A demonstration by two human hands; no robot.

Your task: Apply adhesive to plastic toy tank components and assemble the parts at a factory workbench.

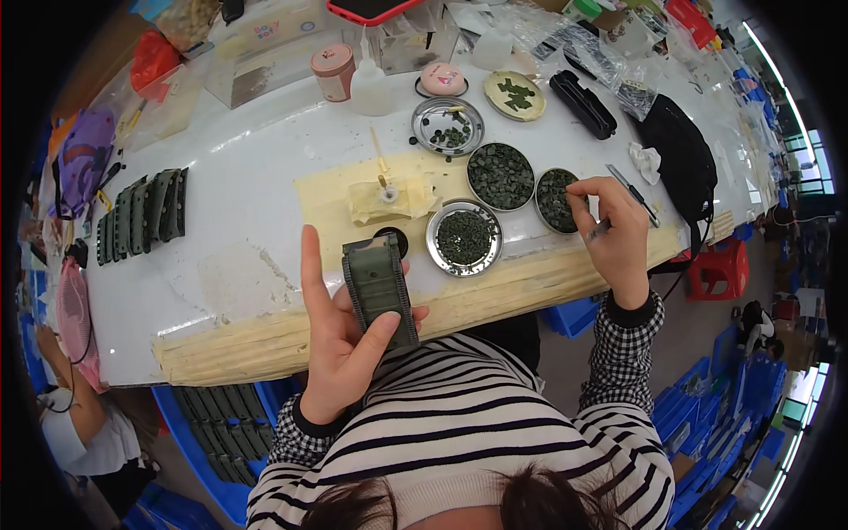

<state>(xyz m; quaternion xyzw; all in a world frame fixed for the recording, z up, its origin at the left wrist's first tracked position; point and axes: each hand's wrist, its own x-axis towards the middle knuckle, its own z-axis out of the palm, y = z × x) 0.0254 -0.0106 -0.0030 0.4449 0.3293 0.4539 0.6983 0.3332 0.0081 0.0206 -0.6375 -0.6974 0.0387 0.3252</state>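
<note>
My left hand (336,358) grips a long dark green plastic model part (374,281) with ridged side edges; the thumb presses on its face and the index finger points away. Over the right end of a round dish (538,215) of small dark green pieces, my right hand (621,237) has thumb and fingertips pinched together. A small greyish bit shows between its fingers, too little to name. Next to that dish stand a larger tin (471,187) of dark green pieces and a silver dish (432,250) of finer ones.
Several curved green parts (141,216) stand in a row at the left. A white squeeze bottle (371,91), a pink jar (333,72) and a black case (583,104) lie farther back. A knife (632,193) lies right of the dishes. A blue crate (177,415) of green parts sits below the table edge.
</note>
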